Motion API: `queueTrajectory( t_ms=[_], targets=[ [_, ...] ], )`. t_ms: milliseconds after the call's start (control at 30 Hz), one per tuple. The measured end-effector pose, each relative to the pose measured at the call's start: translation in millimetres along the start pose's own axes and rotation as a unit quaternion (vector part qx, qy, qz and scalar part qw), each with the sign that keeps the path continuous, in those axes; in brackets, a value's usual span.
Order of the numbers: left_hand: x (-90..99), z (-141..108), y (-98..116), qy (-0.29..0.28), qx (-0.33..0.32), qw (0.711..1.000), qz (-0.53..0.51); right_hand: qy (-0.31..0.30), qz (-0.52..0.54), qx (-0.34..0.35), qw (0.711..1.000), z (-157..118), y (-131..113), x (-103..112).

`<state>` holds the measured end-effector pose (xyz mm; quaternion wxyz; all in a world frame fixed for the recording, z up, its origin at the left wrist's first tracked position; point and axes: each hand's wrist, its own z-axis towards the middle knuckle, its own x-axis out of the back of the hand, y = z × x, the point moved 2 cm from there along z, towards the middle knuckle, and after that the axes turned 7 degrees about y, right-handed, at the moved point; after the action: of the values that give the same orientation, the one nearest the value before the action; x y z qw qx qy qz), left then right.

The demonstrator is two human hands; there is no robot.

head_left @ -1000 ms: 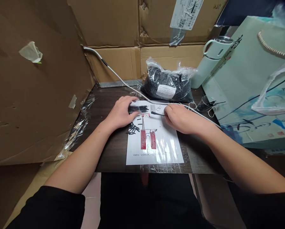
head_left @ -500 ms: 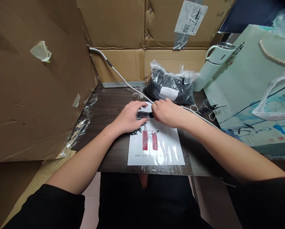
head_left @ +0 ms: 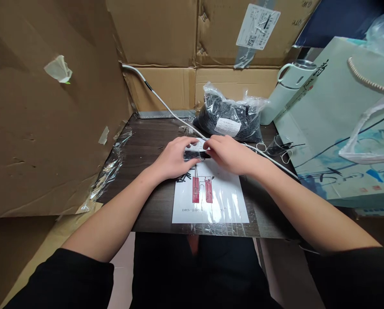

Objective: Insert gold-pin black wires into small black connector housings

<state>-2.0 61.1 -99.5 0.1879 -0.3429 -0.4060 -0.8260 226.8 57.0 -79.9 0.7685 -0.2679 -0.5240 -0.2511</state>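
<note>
My left hand [head_left: 174, 159] curves around a bundle of thin black strips [head_left: 194, 155], thumb on the near side and fingers on the far side. A thin pale line runs by the bundle; I cannot tell whether it is a band or a clear edge. At the bundle's right end is my right hand [head_left: 225, 151], fingers bent together; what they pinch is hidden. Both hands are over a white printed sheet [head_left: 225, 201] with a red-and-white drawing, covered in clear tape. Several short black pieces [head_left: 184, 177] lie beside my left wrist.
Behind the hands stands a clear bag of black strips [head_left: 232, 122]. A white cable [head_left: 166, 106] crosses the dark table. To the right are loose rubber bands [head_left: 261, 146], a small cup of black strips [head_left: 275, 146], a pale bottle [head_left: 282, 94] and a paper bag [head_left: 336, 116]. Cardboard [head_left: 159, 34] encloses the back and left.
My right hand has shifted slightly, its fingertips lifting and uncovering more of the bundle's right end. My left hand stays almost in place.
</note>
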Motion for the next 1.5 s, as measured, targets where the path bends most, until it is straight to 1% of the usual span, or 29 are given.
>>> queueTrajectory(
  t_ms=[67,100,167,267,333,433,567,633,700,767,833,867,900,967,1033,1133,1233,1300,1433,1500],
  targets=[
    [2.3,1.5,-1.7,-0.001,0.015,1.000,0.009,0.038,0.059,-0.022,0.997,-13.9,11.2,6.8],
    [3.8,2.4,-3.6,-0.001,0.021,1.000,0.017,0.056,0.068,-0.034,0.996,-22.2,17.5,11.0],
    [7.5,4.3,-9.8,0.003,0.031,0.999,0.037,0.067,0.052,-0.072,0.994,-40.3,30.7,19.6],
    [13.2,7.0,-22.9,0.004,0.039,0.997,0.073,0.028,-0.004,-0.144,0.989,-65.7,48.8,27.9],
    [16.1,8.2,-31.7,0.003,0.043,0.995,0.094,0.006,-0.022,-0.173,0.985,-77.9,56.7,28.8],
    [18.1,9.1,-41.8,0.002,0.057,0.992,0.114,-0.007,-0.006,-0.164,0.986,-86.0,59.2,23.3],
    [17.0,8.8,-47.9,-0.012,0.067,0.990,0.126,-0.034,-0.015,-0.155,0.987,-85.6,53.9,13.0],
    [16.8,8.3,-46.7,-0.019,0.069,0.989,0.129,-0.047,-0.027,-0.156,0.986,-84.4,50.8,10.0],
    [18.4,8.1,-41.1,-0.006,0.058,0.989,0.134,-0.057,-0.035,-0.156,0.985,-84.1,48.8,8.5],
    [22.2,8.2,-31.0,0.040,0.025,0.990,0.135,-0.064,-0.040,-0.162,0.984,-85.0,48.5,7.9],
    [26.1,7.7,-18.4,0.090,-0.022,0.989,0.118,-0.064,-0.038,-0.168,0.983,-86.6,49.4,8.3],
    [26.7,7.0,-12.5,0.092,-0.042,0.989,0.103,-0.059,-0.033,-0.168,0.983,-87.4,49.9,8.9],
    [25.9,5.9,-7.6,0.072,-0.058,0.992,0.089,-0.050,-0.027,-0.164,0.985,-88.0,49.9,9.8],
    [20.9,2.8,-0.7,0.000,-0.075,0.995,0.072,-0.021,-0.011,-0.153,0.988,-88.2,48.0,11.6],
    [14.2,-1.0,1.6,-0.064,-0.064,0.993,0.072,0.017,0.023,-0.146,0.989,-86.8,42.7,12.4],
    [5.9,-4.9,1.1,-0.115,-0.032,0.988,0.097,0.068,0.119,-0.148,0.979,-82.2,29.2,8.8],
    [1.6,-5.7,1.4,-0.133,-0.019,0.984,0.121,0.094,0.190,-0.144,0.967,-76.3,15.0,1.8],
    [0.1,-5.9,2.6,-0.130,-0.012,0.983,0.128,0.091,0.215,-0.144,0.962,-73.2,8.7,-2.5],
    [-4.6,-8.4,5.7,-0.127,-0.015,0.983,0.135,0.084,0.230,-0.156,0.957,-70.8,4.4,-7.0],
    [-7.4,-9.8,8.1,-0.129,-0.022,0.985,0.112,0.088,0.233,-0.167,0.954,-71.1,4.4,-8.6]
  ],
)
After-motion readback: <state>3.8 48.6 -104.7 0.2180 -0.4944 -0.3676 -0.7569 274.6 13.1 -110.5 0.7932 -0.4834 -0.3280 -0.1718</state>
